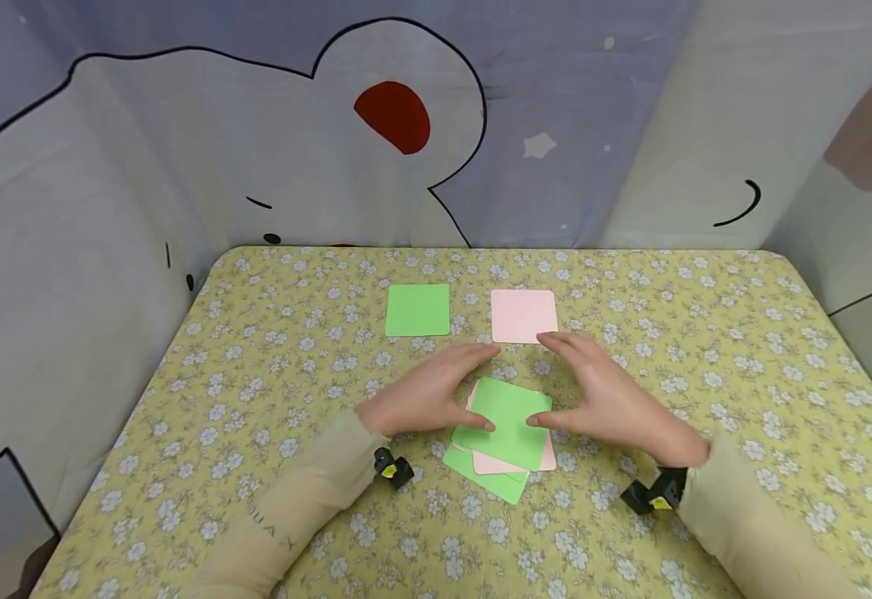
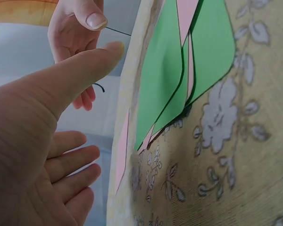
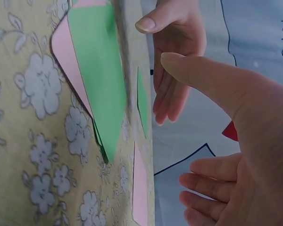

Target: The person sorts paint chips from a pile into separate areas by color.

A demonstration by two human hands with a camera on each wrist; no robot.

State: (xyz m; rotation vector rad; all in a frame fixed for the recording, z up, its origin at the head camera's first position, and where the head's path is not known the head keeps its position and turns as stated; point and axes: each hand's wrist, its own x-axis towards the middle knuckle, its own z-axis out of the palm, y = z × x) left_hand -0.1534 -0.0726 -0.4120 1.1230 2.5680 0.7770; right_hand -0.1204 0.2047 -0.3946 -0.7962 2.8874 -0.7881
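Head view: my left hand (image 1: 423, 393) hovers with thumb and fingers spread apart, holding nothing. A green card (image 1: 418, 310) lies flat beyond it. Between my hands, a skewed green-and-pink pile (image 1: 507, 420) rests on the cloth (image 1: 286, 383). A pink card (image 1: 523, 316) lies farther back. My right hand (image 1: 616, 405), likewise spread, has hold of nothing.

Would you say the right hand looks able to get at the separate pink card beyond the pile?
Probably yes: the right hand holds nothing, its fingers extend towards the separate pink card, and nothing from the pile covers it.
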